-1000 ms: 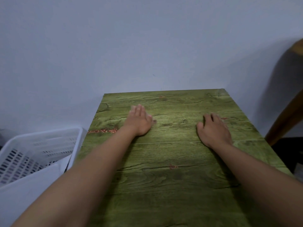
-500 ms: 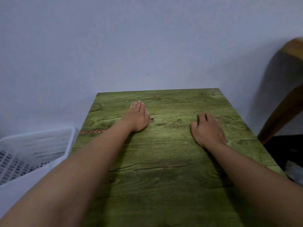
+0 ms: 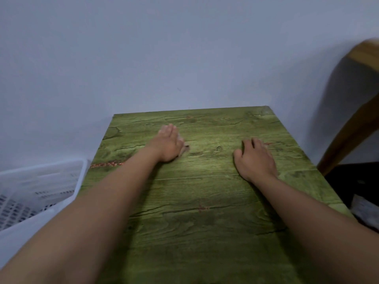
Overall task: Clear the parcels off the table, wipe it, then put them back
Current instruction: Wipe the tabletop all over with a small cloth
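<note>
The green wood-grain table (image 3: 205, 222) stands against a pale wall, and no parcel is in view on it. My left hand (image 3: 168, 144) lies flat on the far left part of the top, fingers straight and together, slightly blurred. My right hand (image 3: 256, 158) rests palm down on the right part, fingers spread and a little bent, holding nothing. No cloth is visible under either hand.
A white slotted plastic basket (image 3: 37, 191) stands beside the table's left edge. A brown wooden furniture piece (image 3: 352, 124) leans at the right, with a dark object (image 3: 359, 185) below it. The wall lies just behind the table's far edge.
The view has drifted right, so table and basket sit further left in the frame. My left hand has slid a little away from me; the right hand stays put.
</note>
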Action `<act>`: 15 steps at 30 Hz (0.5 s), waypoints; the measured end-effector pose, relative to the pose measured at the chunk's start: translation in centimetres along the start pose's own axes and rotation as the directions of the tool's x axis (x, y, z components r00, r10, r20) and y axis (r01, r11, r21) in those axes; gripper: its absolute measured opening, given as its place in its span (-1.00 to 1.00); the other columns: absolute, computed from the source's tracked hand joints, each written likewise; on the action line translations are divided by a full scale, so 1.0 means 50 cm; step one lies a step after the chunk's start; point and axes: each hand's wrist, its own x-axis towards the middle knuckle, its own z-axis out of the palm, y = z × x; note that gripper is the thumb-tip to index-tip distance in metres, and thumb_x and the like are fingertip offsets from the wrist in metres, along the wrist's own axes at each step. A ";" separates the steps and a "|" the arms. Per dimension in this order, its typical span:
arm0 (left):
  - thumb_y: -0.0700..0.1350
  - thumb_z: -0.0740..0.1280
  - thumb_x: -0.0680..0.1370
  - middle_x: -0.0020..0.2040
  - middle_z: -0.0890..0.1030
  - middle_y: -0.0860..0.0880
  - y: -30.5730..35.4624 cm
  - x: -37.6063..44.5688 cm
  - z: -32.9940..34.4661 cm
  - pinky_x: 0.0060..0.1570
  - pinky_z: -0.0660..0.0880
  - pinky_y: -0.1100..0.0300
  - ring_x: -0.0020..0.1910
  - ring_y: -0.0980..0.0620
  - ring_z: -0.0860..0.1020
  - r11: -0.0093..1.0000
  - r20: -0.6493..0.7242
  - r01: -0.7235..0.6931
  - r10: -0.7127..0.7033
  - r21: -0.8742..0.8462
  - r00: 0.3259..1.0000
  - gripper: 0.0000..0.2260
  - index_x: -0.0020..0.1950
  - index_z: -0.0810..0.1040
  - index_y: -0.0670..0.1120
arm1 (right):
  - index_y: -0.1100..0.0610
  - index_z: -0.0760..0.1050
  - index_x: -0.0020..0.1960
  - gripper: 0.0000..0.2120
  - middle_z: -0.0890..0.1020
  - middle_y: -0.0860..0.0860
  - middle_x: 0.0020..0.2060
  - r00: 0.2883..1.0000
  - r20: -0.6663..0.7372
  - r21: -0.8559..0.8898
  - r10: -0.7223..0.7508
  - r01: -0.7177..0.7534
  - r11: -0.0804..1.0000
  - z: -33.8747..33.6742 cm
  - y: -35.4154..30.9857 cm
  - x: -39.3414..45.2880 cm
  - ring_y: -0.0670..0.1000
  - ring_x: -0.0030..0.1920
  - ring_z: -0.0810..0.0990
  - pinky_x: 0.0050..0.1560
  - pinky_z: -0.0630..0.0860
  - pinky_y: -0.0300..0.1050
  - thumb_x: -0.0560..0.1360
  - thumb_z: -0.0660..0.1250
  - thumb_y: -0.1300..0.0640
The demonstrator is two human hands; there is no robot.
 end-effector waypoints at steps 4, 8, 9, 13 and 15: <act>0.15 -0.16 0.66 0.57 -0.24 -0.08 0.059 -0.019 0.020 0.40 -0.26 0.11 0.54 -0.05 -0.26 0.983 0.017 -0.183 0.183 0.011 0.983 -0.42 0.57 -0.22 -0.12 | 0.16 0.29 0.45 -0.49 0.29 0.18 0.46 1.000 -0.006 0.004 -0.007 0.007 1.000 0.001 0.003 0.003 0.15 0.47 0.21 0.48 0.15 0.07 0.58 0.02 -0.06; 0.15 -0.15 0.66 0.57 -0.24 -0.14 0.054 0.020 0.003 0.45 -0.21 0.07 0.54 -0.10 -0.24 1.000 0.008 0.026 -0.026 0.005 1.000 -0.40 0.57 -0.23 -0.16 | 0.16 0.31 0.43 -0.51 0.31 0.17 0.44 1.000 -0.017 0.002 -0.008 0.008 1.000 0.003 0.002 0.002 0.15 0.45 0.22 0.48 0.14 0.07 0.57 0.04 -0.04; 0.15 -0.13 0.66 0.55 -0.26 -0.14 0.071 0.019 0.007 0.43 -0.25 0.09 0.54 -0.09 -0.26 1.000 0.014 -0.014 0.013 0.025 1.000 -0.39 0.56 -0.23 -0.17 | 0.16 0.32 0.42 -0.51 0.32 0.17 0.43 1.000 -0.022 0.002 -0.005 0.005 1.000 0.002 0.002 0.003 0.15 0.45 0.23 0.48 0.15 0.07 0.57 0.04 -0.04; 0.16 -0.14 0.66 0.55 -0.25 -0.11 0.096 0.022 0.011 0.45 -0.23 0.06 0.54 -0.10 -0.25 0.989 0.024 -0.143 0.143 0.025 0.990 -0.39 0.56 -0.22 -0.17 | 0.17 0.31 0.42 -0.51 0.30 0.17 0.45 1.000 -0.014 0.002 -0.007 0.007 1.000 0.001 0.000 0.005 0.14 0.46 0.21 0.48 0.14 0.06 0.58 0.04 -0.04; 0.17 -0.16 0.65 0.54 -0.26 -0.16 0.075 0.032 0.000 0.48 -0.25 0.02 0.54 -0.13 -0.25 0.998 0.011 0.013 -0.014 0.064 1.000 -0.38 0.55 -0.23 -0.21 | 0.16 0.32 0.42 -0.51 0.30 0.18 0.45 1.000 -0.014 0.010 -0.005 0.006 1.000 0.003 0.000 0.001 0.15 0.46 0.22 0.48 0.14 0.06 0.57 0.03 -0.04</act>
